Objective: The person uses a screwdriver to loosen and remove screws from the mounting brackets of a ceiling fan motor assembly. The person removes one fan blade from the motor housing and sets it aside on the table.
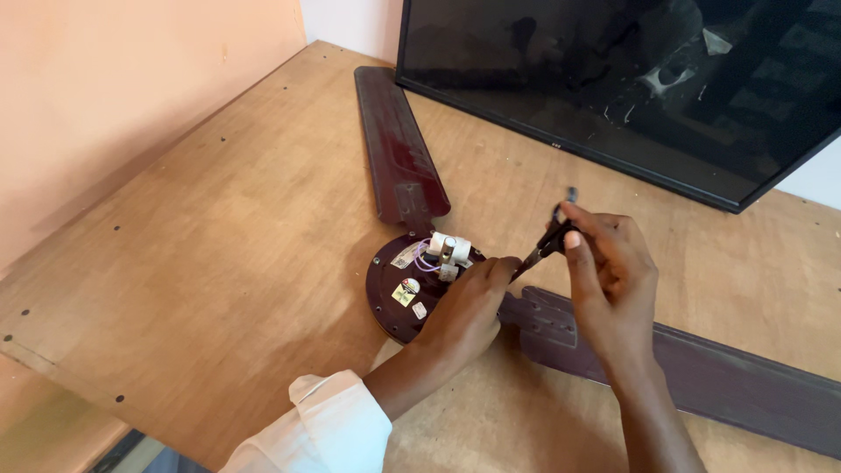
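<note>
White sleeve (328,425); left hand (464,311) on fan motor (405,285), right hand (609,276) gripping tool (547,241).

Looks like a small repair workshop, an informal one. Under the left hand (469,311) lies a bare plywood bench (219,263), screw heads dotting its worn surface. Right beneath that hand sits a dismantled ceiling fan motor (412,285) with exposed wires, dark blades (399,149) stretching away. Beyond the right hand (609,276) a flat television screen (631,79) leans against the wall. Far left, plain peach-painted plaster (114,88).
</note>
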